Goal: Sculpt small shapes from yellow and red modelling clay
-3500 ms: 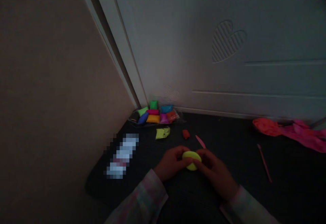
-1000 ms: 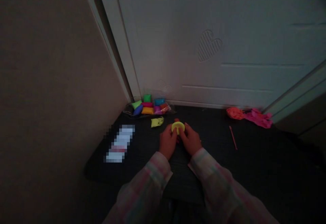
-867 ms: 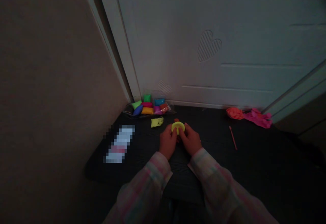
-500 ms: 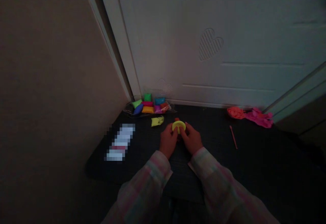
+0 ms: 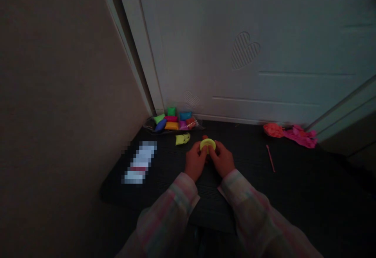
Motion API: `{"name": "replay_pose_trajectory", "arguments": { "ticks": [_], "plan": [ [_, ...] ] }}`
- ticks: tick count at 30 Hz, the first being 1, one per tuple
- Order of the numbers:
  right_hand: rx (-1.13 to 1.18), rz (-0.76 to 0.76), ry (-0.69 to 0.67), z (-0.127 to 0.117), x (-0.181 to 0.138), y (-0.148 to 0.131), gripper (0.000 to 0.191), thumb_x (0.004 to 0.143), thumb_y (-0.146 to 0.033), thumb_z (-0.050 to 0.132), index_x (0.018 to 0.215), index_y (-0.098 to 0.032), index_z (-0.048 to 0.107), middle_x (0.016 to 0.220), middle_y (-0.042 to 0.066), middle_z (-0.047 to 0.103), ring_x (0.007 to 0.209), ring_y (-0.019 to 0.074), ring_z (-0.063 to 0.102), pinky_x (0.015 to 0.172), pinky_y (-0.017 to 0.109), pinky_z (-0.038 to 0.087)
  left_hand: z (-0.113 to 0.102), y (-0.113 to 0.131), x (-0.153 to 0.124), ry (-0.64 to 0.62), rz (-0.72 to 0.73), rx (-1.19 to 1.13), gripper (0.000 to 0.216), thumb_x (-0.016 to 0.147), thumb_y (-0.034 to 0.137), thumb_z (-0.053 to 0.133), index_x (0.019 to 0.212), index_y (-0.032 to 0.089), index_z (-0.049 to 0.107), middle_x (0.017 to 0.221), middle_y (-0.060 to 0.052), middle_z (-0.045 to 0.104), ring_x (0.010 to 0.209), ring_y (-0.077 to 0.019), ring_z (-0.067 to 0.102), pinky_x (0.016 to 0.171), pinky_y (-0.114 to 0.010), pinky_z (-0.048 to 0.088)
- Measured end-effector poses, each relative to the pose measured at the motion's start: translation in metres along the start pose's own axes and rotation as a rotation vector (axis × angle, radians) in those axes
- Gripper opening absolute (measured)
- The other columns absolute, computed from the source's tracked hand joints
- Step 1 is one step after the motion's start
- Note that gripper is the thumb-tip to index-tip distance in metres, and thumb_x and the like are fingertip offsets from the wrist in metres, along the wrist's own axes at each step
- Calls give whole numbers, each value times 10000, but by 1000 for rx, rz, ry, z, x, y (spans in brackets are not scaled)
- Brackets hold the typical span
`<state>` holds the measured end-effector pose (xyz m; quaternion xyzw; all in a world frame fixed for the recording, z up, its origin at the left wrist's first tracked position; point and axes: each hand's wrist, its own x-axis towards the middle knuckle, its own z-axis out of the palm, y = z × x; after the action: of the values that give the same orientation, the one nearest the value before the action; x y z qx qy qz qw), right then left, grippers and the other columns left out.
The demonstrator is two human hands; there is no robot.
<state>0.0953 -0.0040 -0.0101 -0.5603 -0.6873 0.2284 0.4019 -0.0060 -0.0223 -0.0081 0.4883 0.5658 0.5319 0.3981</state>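
Between my two hands is a round, shallow piece of yellow modelling clay (image 5: 207,144), shaped like a small dish. My left hand (image 5: 195,159) grips its left side, with the thumb pressed onto the near part. My right hand (image 5: 222,158) holds the right side, its thumb also on the clay. Most of my other fingers are hidden beneath and behind the piece. Just left of my hands lies a yellow clay packet (image 5: 182,139) with a crumpled end.
Several coloured clay packets (image 5: 172,125) lie in clear plastic against the white door (image 5: 205,54). A blurred-out pale rectangle (image 5: 141,162) is at left on the dark table (image 5: 170,183). To the right are a thin pink stick tool (image 5: 270,158) and orange and pink crumpled items (image 5: 299,136).
The whole view has shifted slightly, so things sit a little further right. Both hands still hold the yellow clay, with the thumbs in nearly the same place.
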Motion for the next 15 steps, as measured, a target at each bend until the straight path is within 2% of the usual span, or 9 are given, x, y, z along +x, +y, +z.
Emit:
{"name": "replay_pose_trajectory", "arguments": {
  "ticks": [15],
  "plan": [
    [23,18,-19,0,-1,-1,299,754,-349,416,909,-154,581,738,43,624,634,152,552,619,277,432,-2,-4,1,26,75,214,289,784,323,422,950,150,582,771,-42,630,572,-105,551,490,-198,437]
  ]
}}
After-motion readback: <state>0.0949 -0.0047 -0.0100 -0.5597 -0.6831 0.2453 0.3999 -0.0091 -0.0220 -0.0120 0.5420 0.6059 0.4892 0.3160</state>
